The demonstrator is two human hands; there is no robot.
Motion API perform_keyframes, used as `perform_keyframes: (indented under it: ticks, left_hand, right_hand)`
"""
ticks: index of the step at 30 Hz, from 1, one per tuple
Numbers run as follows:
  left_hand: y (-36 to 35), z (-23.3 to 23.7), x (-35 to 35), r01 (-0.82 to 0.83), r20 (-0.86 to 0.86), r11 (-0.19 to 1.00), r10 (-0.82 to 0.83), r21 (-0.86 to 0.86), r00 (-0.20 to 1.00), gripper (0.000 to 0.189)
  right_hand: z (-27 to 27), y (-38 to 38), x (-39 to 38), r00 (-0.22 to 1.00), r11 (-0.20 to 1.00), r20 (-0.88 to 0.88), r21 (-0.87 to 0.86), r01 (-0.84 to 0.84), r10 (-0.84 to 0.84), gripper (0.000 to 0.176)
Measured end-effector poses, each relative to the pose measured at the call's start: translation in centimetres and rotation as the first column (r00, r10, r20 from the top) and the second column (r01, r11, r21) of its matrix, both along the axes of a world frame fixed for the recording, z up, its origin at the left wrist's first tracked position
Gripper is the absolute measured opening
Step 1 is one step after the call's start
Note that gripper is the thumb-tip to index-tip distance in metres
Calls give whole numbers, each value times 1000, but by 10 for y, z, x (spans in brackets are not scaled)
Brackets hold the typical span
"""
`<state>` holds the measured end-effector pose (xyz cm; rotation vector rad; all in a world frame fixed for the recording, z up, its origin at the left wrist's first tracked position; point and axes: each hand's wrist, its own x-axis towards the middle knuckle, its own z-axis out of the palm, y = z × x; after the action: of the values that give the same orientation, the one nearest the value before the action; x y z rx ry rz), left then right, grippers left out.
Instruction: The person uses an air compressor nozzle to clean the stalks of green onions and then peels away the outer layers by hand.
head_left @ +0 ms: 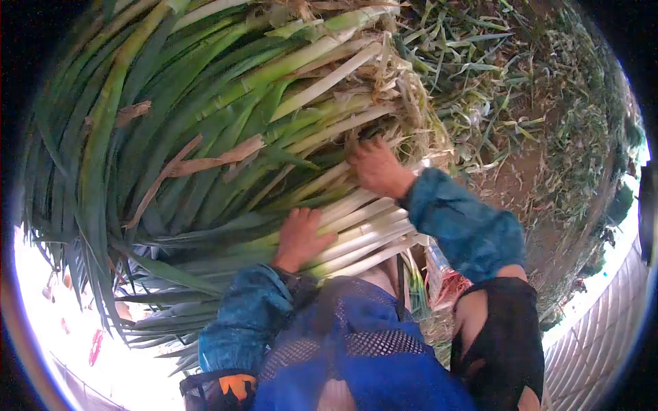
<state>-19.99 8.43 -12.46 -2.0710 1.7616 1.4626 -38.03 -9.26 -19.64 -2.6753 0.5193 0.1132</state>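
Note:
A big heap of leeks (226,89) fills the left and centre, with green leaves to the left and pale stems and dry roots to the right. Several clean white leek stems (363,236) lie side by side across my lap. My left hand (300,236) rests on these leeks where green turns white, its fingers apart. At the root end of the heap, my right hand (375,164) has its fingers curled down among the stems; its fingertips are hidden, and what they hold I cannot make out.
Leaf scraps (480,103) and brown soil (514,178) cover the ground at right. A red and white packet (445,277) lies beside my knee. Dry leaves (219,159) lie on the heap. A ribbed grey surface (596,342) shows at lower right.

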Motion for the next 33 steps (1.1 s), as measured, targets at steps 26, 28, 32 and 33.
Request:
perform_keyframes:
  ticks: [26,28,32,33]
  left_hand:
    - [-11,-75,11,-56,-231,862,198,504,953,59]
    - [-19,-66,13,-57,-237,851,209,522,949,60]
    - [-13,-71,11,-32,-171,820,158,572,973,60]
    - [-12,-68,12,-35,-175,832,158,553,972,60]
  right_hand:
    - [75,-28,-60,649,658,-348,111,745,-676,51]
    - [59,-36,-63,600,581,-489,212,786,-634,46]
    - [2,-37,-70,709,830,-584,104,547,-395,32]
    - [-7,-44,-83,709,898,-600,-35,439,-370,29]
